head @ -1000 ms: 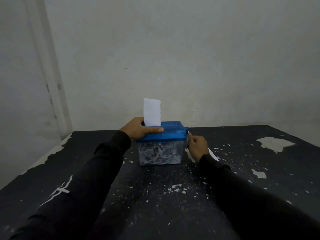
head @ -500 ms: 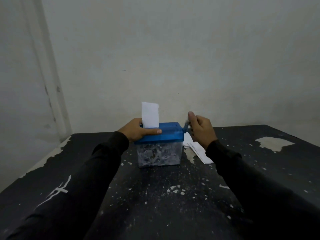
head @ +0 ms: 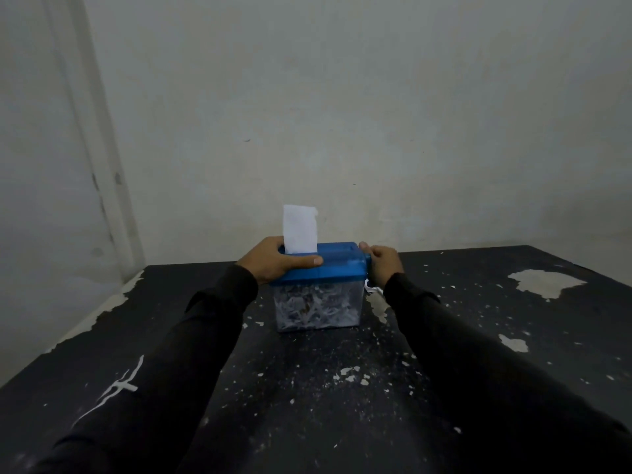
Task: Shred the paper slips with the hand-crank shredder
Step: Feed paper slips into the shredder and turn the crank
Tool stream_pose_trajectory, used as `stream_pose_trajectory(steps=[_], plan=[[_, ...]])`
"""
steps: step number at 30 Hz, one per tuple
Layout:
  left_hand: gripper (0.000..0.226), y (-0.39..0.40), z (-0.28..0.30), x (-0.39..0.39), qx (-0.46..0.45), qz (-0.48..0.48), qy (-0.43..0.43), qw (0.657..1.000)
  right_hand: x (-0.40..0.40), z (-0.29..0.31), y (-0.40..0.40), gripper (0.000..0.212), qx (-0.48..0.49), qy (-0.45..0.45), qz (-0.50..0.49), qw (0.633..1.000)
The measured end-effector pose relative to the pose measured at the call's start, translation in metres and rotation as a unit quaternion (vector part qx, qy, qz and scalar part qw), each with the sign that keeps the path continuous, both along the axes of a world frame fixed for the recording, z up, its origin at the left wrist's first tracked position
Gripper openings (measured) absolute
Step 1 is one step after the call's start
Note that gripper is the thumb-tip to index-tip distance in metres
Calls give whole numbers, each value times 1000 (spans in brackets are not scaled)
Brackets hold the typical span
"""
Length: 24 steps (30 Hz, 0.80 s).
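Shredder (head: 319, 268) with upright paper slip (head: 300, 229): left hand (head: 278, 260) grips its lid, right hand (head: 384, 268) fingers curl round the crank.

The shredder (head: 318, 285) stands on the worktop (head: 307, 405), near the back edge; a paper slip (head: 300, 229) sticks up out of its top, on the left side; the left hand (head: 278, 263) lies on the shredder's left end; the right hand (head: 384, 268) is at its right end; paper bits (head: 316, 307) lie inside the box; a wall (head: 342, 114) is behind.
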<state>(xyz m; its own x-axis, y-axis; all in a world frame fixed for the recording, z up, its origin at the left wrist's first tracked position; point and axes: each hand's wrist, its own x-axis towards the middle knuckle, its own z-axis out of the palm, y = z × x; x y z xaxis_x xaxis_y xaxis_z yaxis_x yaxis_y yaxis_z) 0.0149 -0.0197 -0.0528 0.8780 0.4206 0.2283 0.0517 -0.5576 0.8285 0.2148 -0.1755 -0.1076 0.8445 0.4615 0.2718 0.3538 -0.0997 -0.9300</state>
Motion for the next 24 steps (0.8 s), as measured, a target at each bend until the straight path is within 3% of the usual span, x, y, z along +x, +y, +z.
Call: stream_pose_trajectory(steps=[4, 9, 13, 20, 24], plan=[[50, -3, -6, -1, -12, 12, -25, 1000, -5, -24, -9, 42, -62, 9, -5, 998], [72, -11, -26, 2, -28, 75, -132, 988, -26, -18, -25, 51, -122, 19, 8, 992], [74, -7, -17, 0, -11, 55, -92, 994, -43, -14, -47, 47, -121, 20, 26, 992], [59, 2, -11, 2, 28, 54, -68, 996, -67, 0, -69, 32, -7, 45, 95, 994], [56, 5, -11, 1, 31, 43, -67, 996, -60, 13, -72, 33, 29, -3, 133, 991]])
